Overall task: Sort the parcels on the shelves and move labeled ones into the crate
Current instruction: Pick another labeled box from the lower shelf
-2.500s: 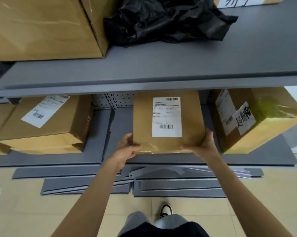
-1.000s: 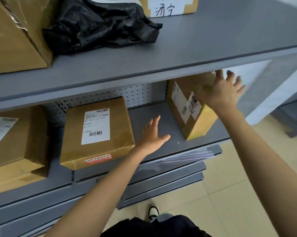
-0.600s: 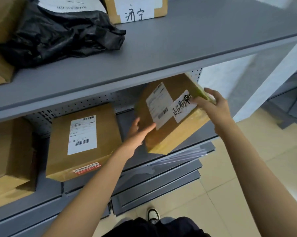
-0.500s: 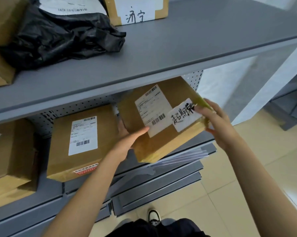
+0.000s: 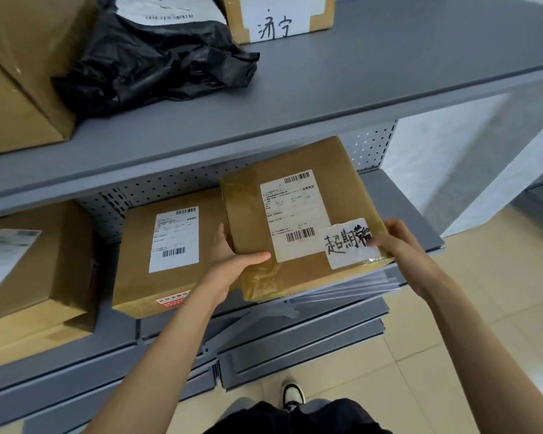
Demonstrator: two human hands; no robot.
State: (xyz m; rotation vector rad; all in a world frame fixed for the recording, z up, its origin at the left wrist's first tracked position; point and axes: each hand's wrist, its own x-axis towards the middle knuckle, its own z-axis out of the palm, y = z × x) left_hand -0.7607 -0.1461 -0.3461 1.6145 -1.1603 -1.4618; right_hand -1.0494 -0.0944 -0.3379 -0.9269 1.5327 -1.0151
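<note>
Cardboard box, stiff and taped, sits tilted at the lower shelf edge. The left hand grips its near left corner; the right hand pinches the right edge by the handwritten label. Glossy tape may slip, so opposite edges look safest. It seems light.

Tilted brown parcel with printed and handwritten labels, held beside a flat labelled parcel.
</note>
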